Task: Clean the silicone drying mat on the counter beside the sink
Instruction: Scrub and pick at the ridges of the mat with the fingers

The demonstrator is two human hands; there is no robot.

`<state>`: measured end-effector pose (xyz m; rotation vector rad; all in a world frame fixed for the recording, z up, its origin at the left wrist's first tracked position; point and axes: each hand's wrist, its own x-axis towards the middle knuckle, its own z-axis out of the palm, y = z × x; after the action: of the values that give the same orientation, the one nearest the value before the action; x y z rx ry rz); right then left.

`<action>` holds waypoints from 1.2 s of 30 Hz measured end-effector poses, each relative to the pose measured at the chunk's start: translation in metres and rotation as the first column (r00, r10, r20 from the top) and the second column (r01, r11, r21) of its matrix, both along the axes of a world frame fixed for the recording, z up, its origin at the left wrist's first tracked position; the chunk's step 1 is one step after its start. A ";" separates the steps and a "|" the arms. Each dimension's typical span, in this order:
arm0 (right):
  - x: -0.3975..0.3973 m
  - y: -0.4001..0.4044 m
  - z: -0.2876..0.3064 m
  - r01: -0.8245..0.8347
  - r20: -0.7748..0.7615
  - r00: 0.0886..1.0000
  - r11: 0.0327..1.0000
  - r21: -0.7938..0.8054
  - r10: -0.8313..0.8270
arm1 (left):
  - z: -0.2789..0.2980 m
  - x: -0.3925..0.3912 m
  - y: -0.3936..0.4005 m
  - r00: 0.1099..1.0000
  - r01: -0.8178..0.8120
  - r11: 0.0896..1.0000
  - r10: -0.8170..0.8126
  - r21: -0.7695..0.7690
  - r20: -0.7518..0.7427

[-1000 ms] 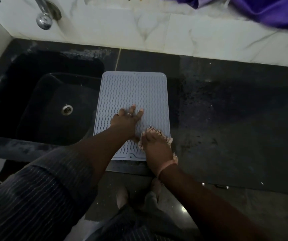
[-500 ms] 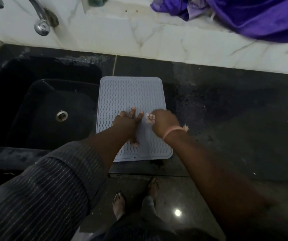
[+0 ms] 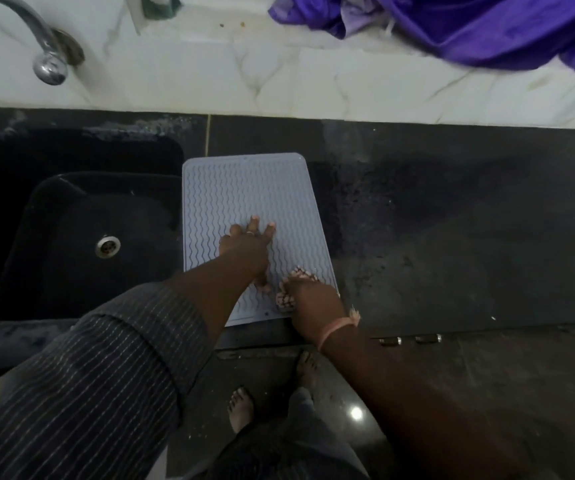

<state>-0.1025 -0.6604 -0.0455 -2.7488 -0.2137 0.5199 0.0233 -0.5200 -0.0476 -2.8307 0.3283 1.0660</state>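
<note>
A dark speckled stone worktop [image 3: 452,220] carries a pale grey rectangular silicone drying mat with wavy ridges [image 3: 244,188], lying flat just beside the black sink basin [image 3: 71,237]. The left hand [image 3: 244,244] presses flat on the mat's middle with its fingers spread. The right hand [image 3: 308,296], at the mat's near right corner, grips a small pink-and-white patterned cloth [image 3: 288,299] against the mat.

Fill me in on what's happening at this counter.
A person is wiping a grey mat that lies flat on the dark counter, right beside the sink. The left hand presses flat on the mat with fingers spread, holding it down. The right hand grips a patterned cloth at the mat's near right corner.
</note>
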 end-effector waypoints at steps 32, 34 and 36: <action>0.008 -0.026 -0.019 0.012 0.008 1.000 0.995 -0.103 -0.012 | 0.006 -0.004 -0.015 0.991 -0.126 0.992 0.125 0.002 -0.049; -0.006 -0.027 -0.012 0.023 -0.005 1.000 0.994 -0.104 -0.024 | 0.006 -0.003 -0.014 0.991 -0.118 0.993 0.118 0.001 -0.060; -0.015 -0.029 -0.006 0.050 -0.065 0.996 0.992 -0.113 -0.057 | 0.006 -0.003 -0.013 0.992 -0.111 0.994 0.110 -0.007 -0.063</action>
<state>-0.1170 -0.6889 -0.0516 -2.8299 -0.0966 0.6280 0.0203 -0.5334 -0.0420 -2.8587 0.1847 1.1790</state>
